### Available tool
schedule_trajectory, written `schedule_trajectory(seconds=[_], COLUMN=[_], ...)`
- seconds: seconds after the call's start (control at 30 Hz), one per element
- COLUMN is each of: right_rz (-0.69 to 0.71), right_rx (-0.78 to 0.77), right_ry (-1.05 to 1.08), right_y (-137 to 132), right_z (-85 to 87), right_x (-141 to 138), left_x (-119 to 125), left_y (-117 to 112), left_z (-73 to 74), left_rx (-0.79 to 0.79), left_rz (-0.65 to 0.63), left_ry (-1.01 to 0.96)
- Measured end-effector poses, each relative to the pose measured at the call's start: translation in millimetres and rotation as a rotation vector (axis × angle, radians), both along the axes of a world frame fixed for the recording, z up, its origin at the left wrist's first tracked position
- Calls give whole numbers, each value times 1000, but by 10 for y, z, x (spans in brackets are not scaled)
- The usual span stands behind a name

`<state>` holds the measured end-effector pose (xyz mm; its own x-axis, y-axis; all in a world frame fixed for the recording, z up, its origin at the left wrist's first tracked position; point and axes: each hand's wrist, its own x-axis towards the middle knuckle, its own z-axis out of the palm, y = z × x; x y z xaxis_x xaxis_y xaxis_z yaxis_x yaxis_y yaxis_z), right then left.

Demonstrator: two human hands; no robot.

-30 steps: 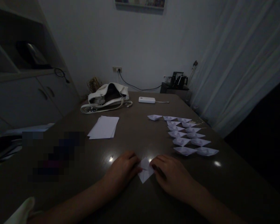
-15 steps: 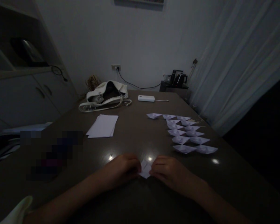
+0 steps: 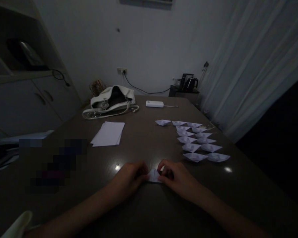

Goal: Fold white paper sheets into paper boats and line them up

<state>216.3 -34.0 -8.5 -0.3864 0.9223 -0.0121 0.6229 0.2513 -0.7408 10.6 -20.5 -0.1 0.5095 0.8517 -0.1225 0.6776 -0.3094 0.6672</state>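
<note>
A small folded piece of white paper lies near the front of the table between my hands, with a straight crease down its middle. At its left corner the thumb and fingers of my left hand are closed on it. My right hand grips the right corner, thumb low and forefinger arched above. Its remaining fingers curl inward. Fingers cover both ends of the paper. Several folded white paper boats stand in rows to the right, apart from my hands.
A stack of white paper sheets lies on the brown table at left. Farther back are a cream handbag and a white power bank with a short cable. A blurred patch hides something at the left.
The folded paper has gone from a diamond shape to a lower, roughly triangular one. My right fingers have lifted and arched, while both hands stay at its corners.
</note>
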Motion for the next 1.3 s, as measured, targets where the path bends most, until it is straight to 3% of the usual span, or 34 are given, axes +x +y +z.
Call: schedule_trajectory(seconds=[0.2, 0.5, 0.63, 0.87, 1.0, 1.17, 1.3], right_rz=[-12, 201, 224, 29, -15, 3, 15], right_rx=[-11, 162, 181, 97, 67, 94, 133], right_ry=[-16, -129, -129, -51, -42, -74, -136], right_y=[-4, -17, -15, 7, 4, -20, -14], right_z=[-25, 14, 28, -96, -110, -63, -69], right_x=[-13, 30, 13, -61, -79, -101, -100], left_x=[-1, -5, -2, 44, 58, 27, 3], left_y=[-13, -66, -74, -34, -38, -11, 21], left_z=[-29, -131, -134, -94, -91, -93, -34], left_rx=[34, 218, 201, 132, 75, 122, 70], left_rz=[-31, -227, -171, -67, 37, 16, 14], left_ry=[0, -61, -5, 52, 44, 51, 56])
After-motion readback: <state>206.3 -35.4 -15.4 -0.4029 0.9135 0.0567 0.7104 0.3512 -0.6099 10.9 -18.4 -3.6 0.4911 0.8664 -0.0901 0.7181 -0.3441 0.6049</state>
